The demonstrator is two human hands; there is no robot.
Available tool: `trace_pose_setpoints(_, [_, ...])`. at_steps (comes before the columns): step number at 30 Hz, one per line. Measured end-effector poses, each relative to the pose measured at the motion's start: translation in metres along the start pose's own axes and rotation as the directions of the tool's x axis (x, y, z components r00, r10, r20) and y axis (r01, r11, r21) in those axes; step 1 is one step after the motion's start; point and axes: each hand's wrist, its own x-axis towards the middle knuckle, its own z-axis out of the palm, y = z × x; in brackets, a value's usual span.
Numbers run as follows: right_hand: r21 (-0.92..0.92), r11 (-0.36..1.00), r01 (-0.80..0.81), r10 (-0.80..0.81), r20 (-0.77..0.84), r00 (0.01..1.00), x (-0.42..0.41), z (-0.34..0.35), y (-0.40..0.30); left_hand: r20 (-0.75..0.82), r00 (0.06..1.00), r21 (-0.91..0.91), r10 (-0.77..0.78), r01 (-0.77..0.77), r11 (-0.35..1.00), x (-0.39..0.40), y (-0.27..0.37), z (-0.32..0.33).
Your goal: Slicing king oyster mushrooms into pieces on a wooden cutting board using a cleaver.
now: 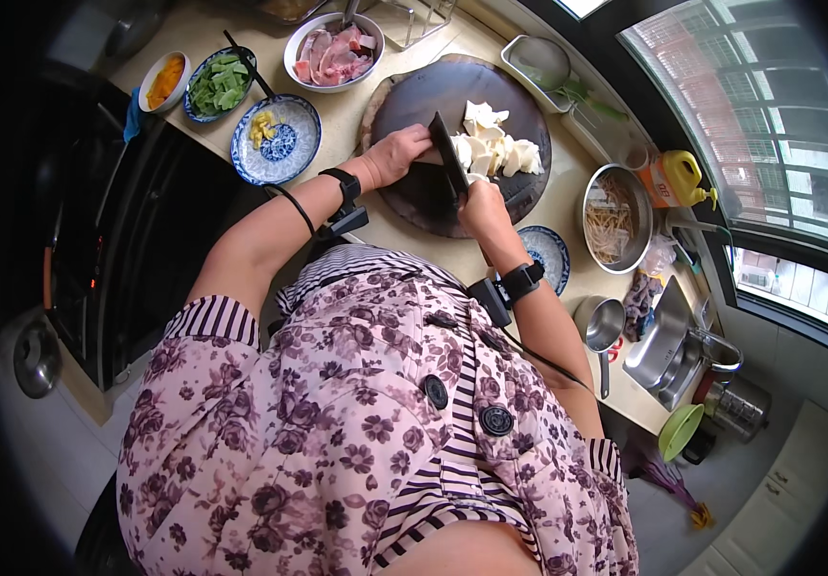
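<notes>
A round wooden chopping board [414, 101] with a dark, wet top lies before me. My right hand [483, 207] grips a cleaver [447, 153], its dark blade standing on edge across the board. At the blade's left side, my left hand [401, 154] has its fingers bent over a pale piece that they mostly hide. White slices [489, 147], perhaps of mushroom, lie in a loose heap to the right of the blade.
Beyond my left hand stand a blue-patterned plate [297, 155] with yellow bits, a plate of cut greens [218, 86] and a bowl of raw meat [334, 57]. To the right are a metal basin [614, 216], a saucepan [604, 324] and a sink [662, 345].
</notes>
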Motion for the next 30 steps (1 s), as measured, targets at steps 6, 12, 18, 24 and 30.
trace_pose_setpoints(6, [0.028, 1.000, 0.005, -0.006, 0.043, 0.999, -0.007, -0.031, -0.024, -0.017, 1.000, 0.029, 0.012, -0.011, 1.000, -0.006, -0.002, 0.002])
trace_pose_setpoints(12, [0.028, 0.999, -0.017, 0.016, 0.033, 0.999, 0.002, -0.003, -0.004, -0.012, 1.000, 0.058, -0.005, 0.006, 0.998, -0.005, 0.000, -0.001])
trace_pose_setpoints(18, [0.031, 1.000, 0.001, -0.001, 0.029, 1.000, 0.001, -0.012, -0.007, -0.007, 1.000, -0.004, -0.009, 0.009, 1.000, -0.009, -0.001, -0.007])
trace_pose_setpoints(24, [-0.006, 0.999, 0.040, -0.039, 0.074, 0.996, 0.000, -0.004, -0.013, 0.011, 0.999, 0.006, -0.051, 0.051, 0.999, -0.008, -0.002, -0.006])
trace_pose_setpoints(30, [-0.003, 0.999, 0.033, -0.033, 0.013, 0.999, 0.001, -0.003, -0.012, -0.030, 0.999, 0.032, 0.013, -0.012, 0.999, -0.009, -0.002, -0.005])
